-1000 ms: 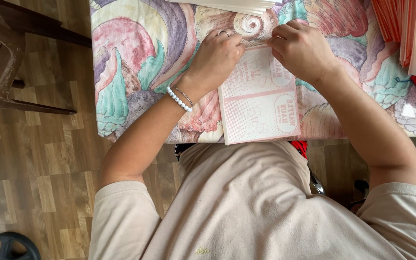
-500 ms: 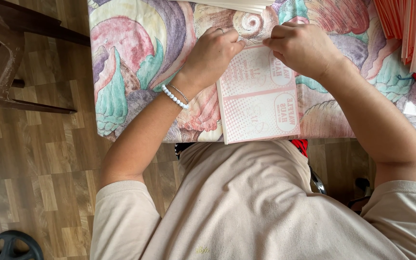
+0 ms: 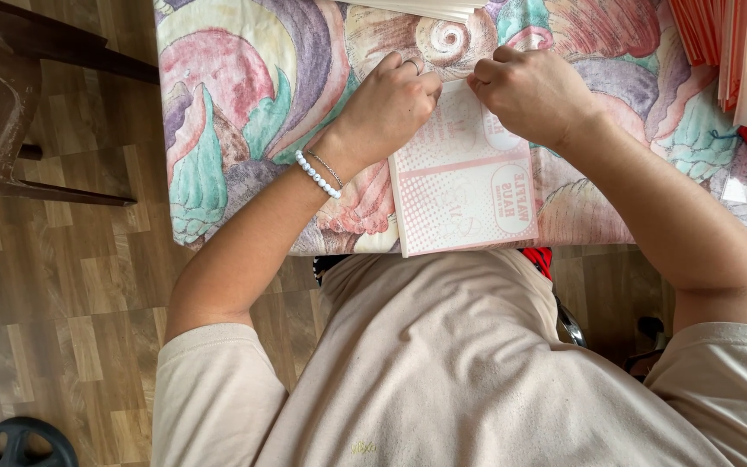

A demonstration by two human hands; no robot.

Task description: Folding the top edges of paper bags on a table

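Pinching the far edge of a pink-and-white printed sheet (image 3: pixel 464 177), the left hand (image 3: pixel 386 108) is curled with its fingers drawn together at the sheet's upper left corner, a ring on one finger and its knuckles turned toward twelve o'clock. At its wrist sit a white bead bracelet (image 3: pixel 317 175) and a thin chain just beside it, toward the hand. Directly at three o'clock from this hand, almost touching it, the right hand (image 3: pixel 533 95) is likewise bunched into a loose fist, fingertips pressed down on the same far edge of the sheet; whether its thumb goes under the paper cannot be told. The sheet lies flat on a tablecloth (image 3: pixel 244 112) printed with large seashells in pink, purple and teal, its near edge reaching the table's edge at six o'clock, just above the person's beige shirt (image 3: pixel 443 363). At twelve o'clock from the hands, a stack of pale sheets (image 3: pixel 425 9) juts in from the top of the view. Out at two o'clock, a stack of red-and-white printed sheets (image 3: pixel 737 43) stands along the right side, with a red object beneath it at three o'clock. Far off at nine o'clock, a dark brown chair (image 3: pixel 2 104) stands on the wood-pattern floor (image 3: pixel 62 303).
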